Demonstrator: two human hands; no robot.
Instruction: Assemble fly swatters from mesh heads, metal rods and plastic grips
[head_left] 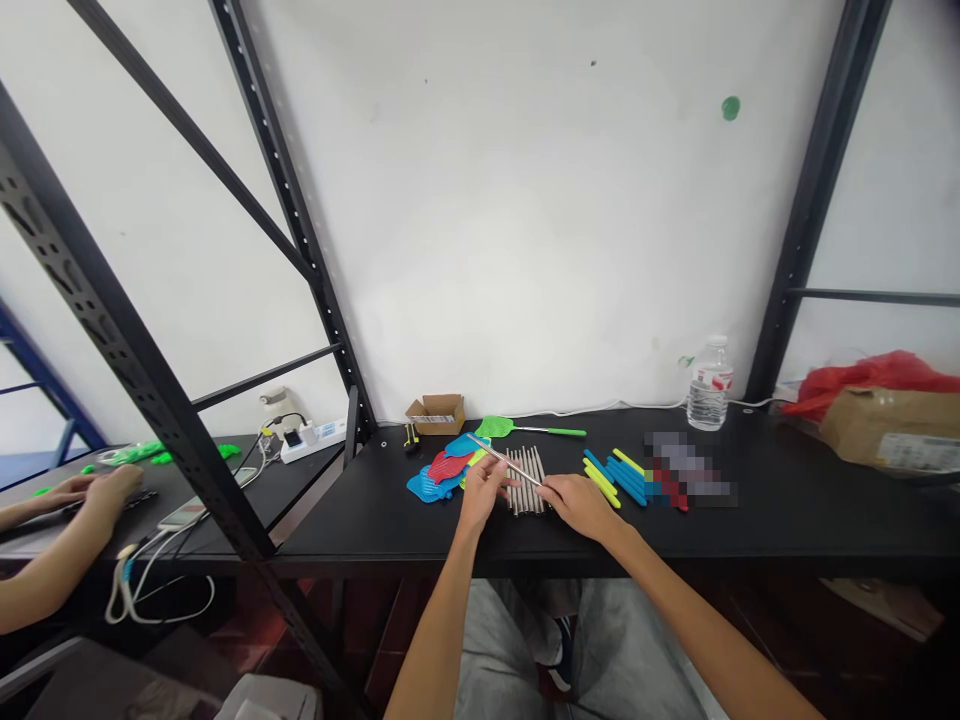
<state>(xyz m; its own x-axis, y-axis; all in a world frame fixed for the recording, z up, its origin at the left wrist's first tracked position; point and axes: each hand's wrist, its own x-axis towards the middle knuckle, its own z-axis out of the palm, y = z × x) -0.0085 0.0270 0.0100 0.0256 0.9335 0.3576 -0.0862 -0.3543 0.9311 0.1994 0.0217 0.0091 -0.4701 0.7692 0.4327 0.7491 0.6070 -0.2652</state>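
Note:
A thin metal rod slants up to the left between my two hands. My left hand closes its fingers on the rod's middle stretch, while my right hand pinches the lower right end. Beneath them lies a row of several similar metal rods. The rod's far tip overlaps a blue fly swatter head; whether they touch I cannot tell. Beside my left hand are a red swatter head and another blue head. Yellow handles and blue handles lie right of my right hand.
Behind the rods lies a green fly swatter with a metal shaft. A small open carton, a tape measure and a water bottle stand near the wall. At left, another person's hands work beyond the black rack post.

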